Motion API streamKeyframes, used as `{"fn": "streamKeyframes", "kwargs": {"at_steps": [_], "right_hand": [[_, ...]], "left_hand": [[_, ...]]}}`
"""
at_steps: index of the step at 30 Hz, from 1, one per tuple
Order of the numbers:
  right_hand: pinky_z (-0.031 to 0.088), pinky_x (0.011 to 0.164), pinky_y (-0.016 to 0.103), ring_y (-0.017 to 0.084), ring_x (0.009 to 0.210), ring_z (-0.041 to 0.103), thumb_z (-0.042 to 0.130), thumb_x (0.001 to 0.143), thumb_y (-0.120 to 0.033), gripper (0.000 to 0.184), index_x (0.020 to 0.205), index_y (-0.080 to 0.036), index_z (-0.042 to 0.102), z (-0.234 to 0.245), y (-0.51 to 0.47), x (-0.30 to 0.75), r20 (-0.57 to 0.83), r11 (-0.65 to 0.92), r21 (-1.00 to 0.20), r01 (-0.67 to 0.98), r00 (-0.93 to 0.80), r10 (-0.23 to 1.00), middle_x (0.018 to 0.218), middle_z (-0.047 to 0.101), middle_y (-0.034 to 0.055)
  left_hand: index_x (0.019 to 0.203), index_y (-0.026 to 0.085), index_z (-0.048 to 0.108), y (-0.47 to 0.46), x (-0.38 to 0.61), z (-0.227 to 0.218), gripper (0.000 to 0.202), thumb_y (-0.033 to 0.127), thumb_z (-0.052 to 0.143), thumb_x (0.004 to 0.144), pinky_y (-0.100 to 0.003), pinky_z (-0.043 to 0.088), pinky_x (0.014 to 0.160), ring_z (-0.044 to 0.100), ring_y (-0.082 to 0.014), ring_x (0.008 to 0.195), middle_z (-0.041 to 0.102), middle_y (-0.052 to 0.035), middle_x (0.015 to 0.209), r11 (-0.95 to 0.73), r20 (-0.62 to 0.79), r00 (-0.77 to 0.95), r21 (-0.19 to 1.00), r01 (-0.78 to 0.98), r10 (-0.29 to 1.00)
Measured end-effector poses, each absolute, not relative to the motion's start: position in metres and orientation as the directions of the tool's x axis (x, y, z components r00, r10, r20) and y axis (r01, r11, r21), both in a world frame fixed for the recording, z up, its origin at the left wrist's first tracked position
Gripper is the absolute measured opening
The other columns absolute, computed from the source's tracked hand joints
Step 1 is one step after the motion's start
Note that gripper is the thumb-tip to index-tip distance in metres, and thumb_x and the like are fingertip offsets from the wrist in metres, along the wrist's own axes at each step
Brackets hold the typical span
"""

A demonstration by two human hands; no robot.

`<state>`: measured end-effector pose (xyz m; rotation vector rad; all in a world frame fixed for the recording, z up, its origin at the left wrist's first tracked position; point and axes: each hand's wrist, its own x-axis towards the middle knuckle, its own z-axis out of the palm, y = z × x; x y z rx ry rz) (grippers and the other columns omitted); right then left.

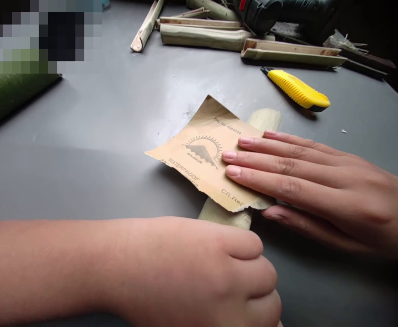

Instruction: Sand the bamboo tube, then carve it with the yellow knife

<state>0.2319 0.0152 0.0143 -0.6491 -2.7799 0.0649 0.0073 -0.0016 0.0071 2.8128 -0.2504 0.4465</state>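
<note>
A pale split bamboo piece [263, 119] lies on the grey table, running from near me toward the far right. A tan sheet of sandpaper [202, 152], printed side up, is draped over its middle. My right hand [321, 186] lies flat on the sandpaper with fingers stretched out, pressing it onto the bamboo. My left hand [199, 268] is closed in a fist around the near end of the bamboo piece, whose near end is hidden under it.
A yellow utility knife [296, 89] lies beyond the bamboo at right. Several split bamboo strips [202, 36] and a dark power tool [281, 13] sit at the table's far edge. A green bamboo culm [11, 93] lies at far left.
</note>
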Motion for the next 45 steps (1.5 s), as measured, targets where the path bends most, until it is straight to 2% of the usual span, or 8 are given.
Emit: {"fn": "streamKeyframes", "kwargs": {"at_steps": [4, 8, 15, 19, 29, 33, 40, 45], "right_hand": [[0.031, 0.123, 0.039, 0.022, 0.140, 0.040, 0.050, 0.097, -0.028, 0.047, 0.143, -0.020, 0.047, 0.013, 0.014, 0.233, 0.246, 0.875, -0.113, 0.471, -0.840, 0.484, 0.148, 0.047, -0.0014], [0.031, 0.123, 0.039, 0.022, 0.140, 0.040, 0.049, 0.098, -0.029, 0.046, 0.143, -0.020, 0.046, 0.013, 0.014, 0.233, 0.249, 0.873, -0.106, 0.477, -0.837, 0.488, 0.148, 0.046, -0.0016], [0.038, 0.119, 0.039, 0.022, 0.136, 0.046, 0.049, 0.097, -0.018, 0.038, 0.134, -0.012, 0.055, 0.013, 0.019, 0.232, 0.316, 0.911, -0.125, 0.394, -0.854, 0.413, 0.141, 0.054, 0.0056], [0.042, 0.117, 0.039, 0.022, 0.133, 0.050, 0.050, 0.096, -0.015, 0.036, 0.131, -0.008, 0.056, 0.010, 0.027, 0.234, 0.366, 0.920, -0.165, 0.357, -0.844, 0.393, 0.137, 0.057, 0.0090], [0.042, 0.117, 0.041, 0.022, 0.134, 0.049, 0.049, 0.098, -0.018, 0.036, 0.130, -0.006, 0.056, 0.010, 0.022, 0.230, 0.378, 0.936, -0.187, 0.299, -0.857, 0.349, 0.137, 0.058, 0.0101], [0.043, 0.116, 0.040, 0.022, 0.132, 0.051, 0.053, 0.094, -0.014, 0.037, 0.131, -0.007, 0.057, 0.006, 0.028, 0.238, 0.406, 0.914, -0.129, 0.385, -0.820, 0.403, 0.136, 0.059, 0.0105], [0.042, 0.116, 0.042, 0.022, 0.135, 0.047, 0.046, 0.099, -0.021, 0.035, 0.131, -0.009, 0.057, 0.017, 0.013, 0.228, 0.339, 0.931, -0.194, 0.309, -0.869, 0.360, 0.138, 0.057, 0.0098], [0.043, 0.116, 0.043, 0.022, 0.134, 0.048, 0.052, 0.095, -0.016, 0.038, 0.133, -0.012, 0.055, 0.015, 0.021, 0.233, 0.348, 0.913, -0.207, 0.352, -0.845, 0.405, 0.137, 0.058, 0.0073]], "left_hand": [[0.089, 0.026, 0.077, -0.001, 0.006, 0.012, 0.009, 0.027, 0.070, 0.083, -0.028, 0.053, 0.075, 0.051, -0.0145, 0.062, 0.072, 0.0049, 0.086, -0.959, 0.261, 0.954, 0.201, -0.201, -0.145], [0.097, 0.025, 0.076, -0.002, 0.004, 0.015, 0.016, 0.030, 0.070, 0.083, -0.029, 0.053, 0.076, 0.051, -0.0157, 0.065, 0.071, 0.0034, 0.090, -0.965, 0.233, 0.962, 0.187, -0.186, -0.140], [0.087, 0.016, 0.076, 0.000, 0.005, 0.009, 0.013, 0.027, 0.074, 0.081, -0.029, 0.050, 0.066, 0.045, -0.0146, 0.059, 0.062, 0.0005, 0.069, -0.938, 0.266, 0.958, 0.290, -0.188, -0.109], [0.081, 0.016, 0.074, -0.002, 0.006, 0.005, 0.013, 0.026, 0.068, 0.086, -0.032, 0.047, 0.063, 0.043, -0.0153, 0.058, 0.061, 0.0004, 0.068, -0.917, 0.272, 0.954, 0.336, -0.215, -0.124], [0.080, 0.015, 0.074, -0.003, 0.010, 0.007, 0.014, 0.024, 0.066, 0.087, -0.033, 0.047, 0.068, 0.044, -0.0157, 0.058, 0.061, -0.0007, 0.068, -0.947, 0.314, 0.944, 0.264, -0.186, -0.098], [0.078, 0.016, 0.073, -0.004, 0.011, 0.003, 0.019, 0.021, 0.060, 0.091, -0.034, 0.046, 0.064, 0.046, -0.0158, 0.060, 0.062, -0.0004, 0.069, -0.938, 0.284, 0.951, 0.280, -0.206, -0.125], [0.078, 0.015, 0.074, -0.001, 0.008, 0.009, 0.007, 0.022, 0.073, 0.080, -0.031, 0.048, 0.083, 0.045, -0.0147, 0.059, 0.064, 0.0005, 0.072, -0.945, 0.282, 0.951, 0.256, -0.203, -0.128], [0.078, 0.014, 0.073, -0.003, 0.004, 0.001, 0.015, 0.021, 0.064, 0.088, -0.032, 0.048, 0.069, 0.045, -0.0158, 0.060, 0.061, -0.0010, 0.068, -0.925, 0.311, 0.947, 0.332, -0.186, -0.079]]}}
